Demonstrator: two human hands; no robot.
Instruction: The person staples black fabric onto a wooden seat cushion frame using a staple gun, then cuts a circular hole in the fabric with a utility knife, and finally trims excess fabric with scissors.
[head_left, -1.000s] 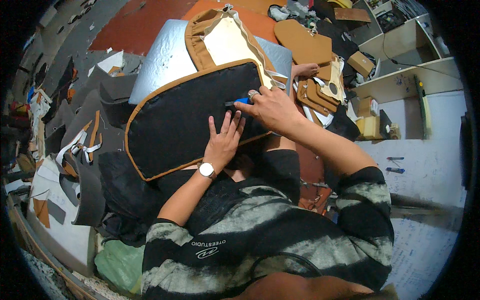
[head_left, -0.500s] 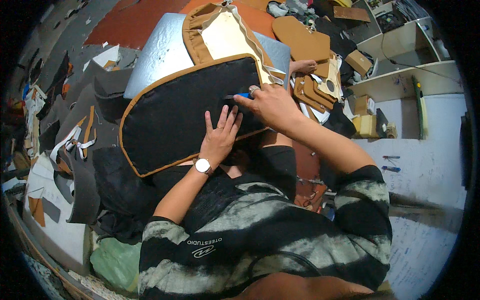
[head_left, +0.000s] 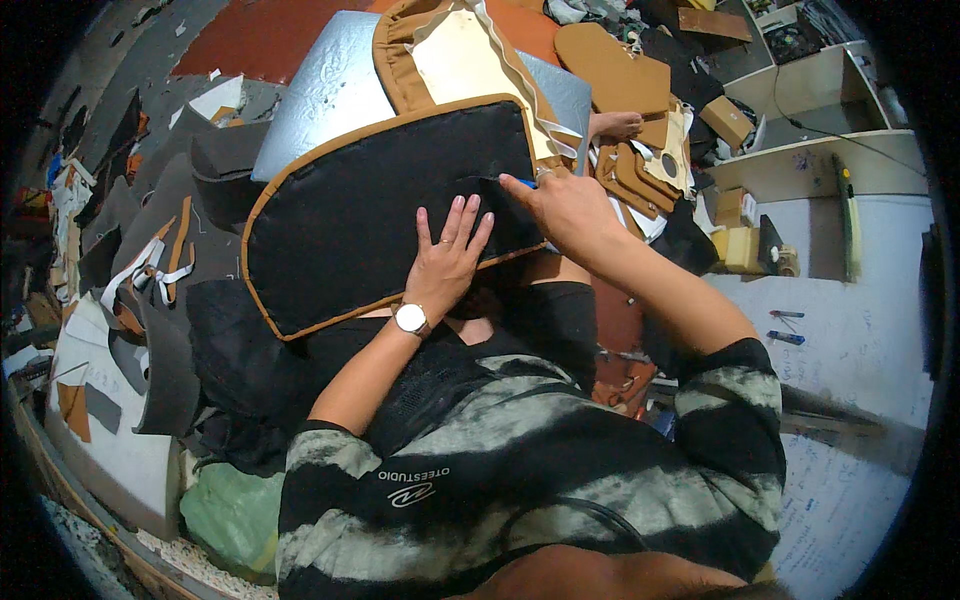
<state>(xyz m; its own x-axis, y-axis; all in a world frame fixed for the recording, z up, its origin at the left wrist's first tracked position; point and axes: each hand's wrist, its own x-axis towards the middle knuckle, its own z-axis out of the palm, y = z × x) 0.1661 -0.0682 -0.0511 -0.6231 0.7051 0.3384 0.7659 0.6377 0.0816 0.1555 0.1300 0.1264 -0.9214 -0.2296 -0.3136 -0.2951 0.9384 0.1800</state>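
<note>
Across my lap lies a rounded black fabric panel [head_left: 350,215] with brown piping round its edge. My left hand [head_left: 445,250] rests flat on it near the middle, fingers spread, holding nothing. My right hand [head_left: 565,205] is closed round a blue utility knife [head_left: 527,183] over the panel's right part; most of the knife is hidden by the fingers. A thin line, like a slit, shows in the black fabric left of that hand. Beyond the panel is a brown cover [head_left: 400,60] with a cream inner side [head_left: 465,60], its gathered edge running to the panel's right corner.
A silvery board [head_left: 320,95] lies beneath the cover. Stacked brown padded pieces [head_left: 612,70] are at the far right, beside a bare foot [head_left: 615,124]. White shelving [head_left: 820,160] stands on the right. Grey foam sheets [head_left: 170,330] and a green bag [head_left: 235,515] are at the left.
My right hand has moved slightly right with the knife, and a thin line shows on the fabric where the blade was. The panel appears slightly higher; my left hand stays flat on it.
</note>
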